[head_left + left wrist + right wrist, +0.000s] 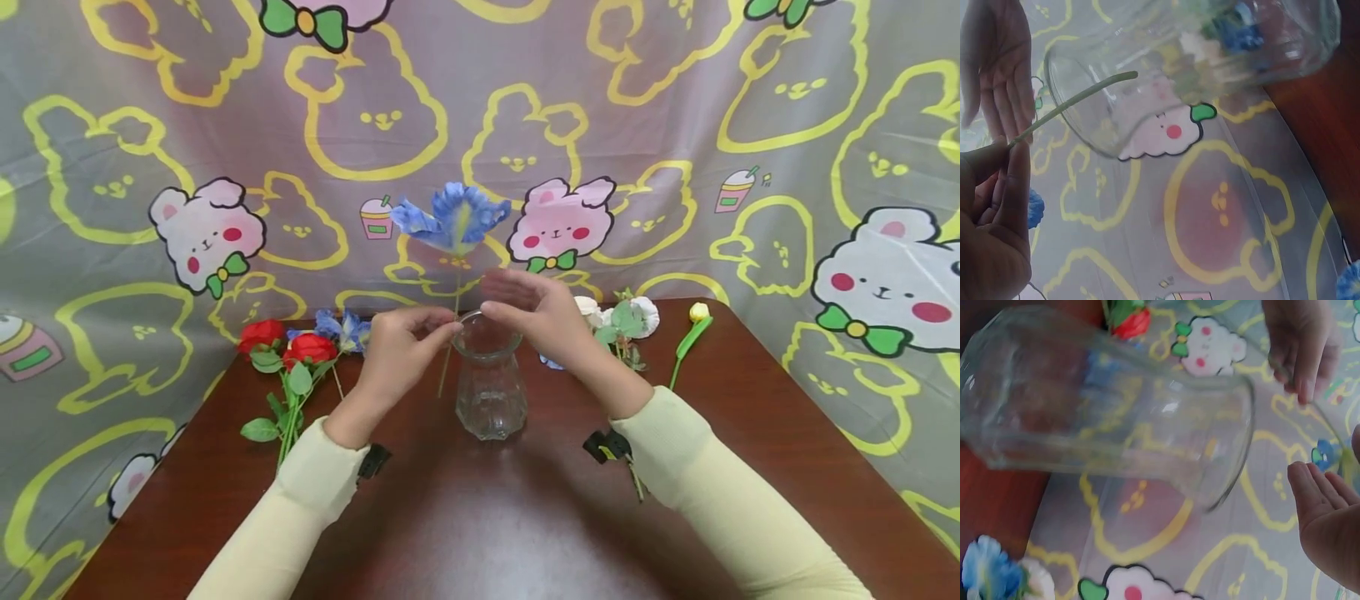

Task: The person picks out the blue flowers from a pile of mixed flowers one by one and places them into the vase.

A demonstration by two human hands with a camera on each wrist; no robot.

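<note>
My left hand [405, 348] pinches the thin green stem of an artificial blue flower [456, 221] between thumb and fingers. The bloom stands upright above the hand, and the stem's lower end [1107, 82] hangs below the fingers, outside the glass on its left. A clear ribbed glass vase [491, 398] with a flared rim stands upright on the table, between the two forearms. My right hand [547, 321] is beside the rim, its fingers extended and together, holding nothing. In the right wrist view, the vase [1147, 419] shows no stem inside.
Red roses [309, 348] with leafy stems lie on the left of the brown table [480, 525], another blue flower [352, 332] behind them. White flowers [643, 317] and a yellow tulip [699, 313] lie on the right. A patterned curtain [480, 75] hangs behind the table.
</note>
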